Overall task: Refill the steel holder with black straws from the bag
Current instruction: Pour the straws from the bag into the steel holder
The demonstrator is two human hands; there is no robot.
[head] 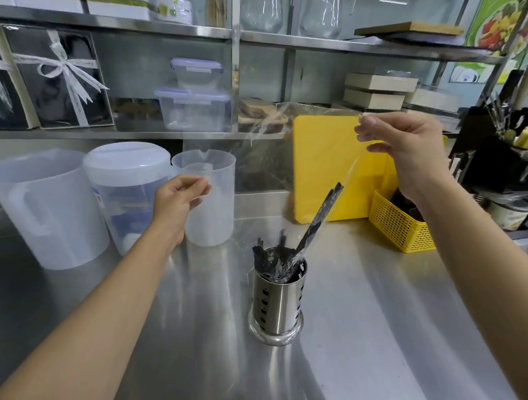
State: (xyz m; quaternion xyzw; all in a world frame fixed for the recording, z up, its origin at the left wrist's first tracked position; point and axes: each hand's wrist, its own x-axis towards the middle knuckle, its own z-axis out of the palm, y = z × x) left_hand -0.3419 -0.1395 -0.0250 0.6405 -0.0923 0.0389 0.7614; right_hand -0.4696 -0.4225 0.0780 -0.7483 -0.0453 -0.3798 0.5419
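Observation:
A perforated steel holder [278, 297] stands upright on the steel counter, holding several black straws [275, 263]. One wrapped bundle of black straws [319, 217] leans out of it toward the upper right. A clear plastic bag [269, 156] hangs upside down over the holder, its mouth down around the straws. My right hand [406, 153] pinches the bag's upper right corner, high above the holder. My left hand [180, 200] pinches the bag's left edge, lower and to the holder's left.
Two translucent jugs [37, 206] [208, 196] and a lidded tub [126, 187] stand at the left back. A yellow cutting board [327, 163] leans on the shelf behind the holder, with a yellow mesh basket [395, 224] beside it. Shelves hold boxes and containers.

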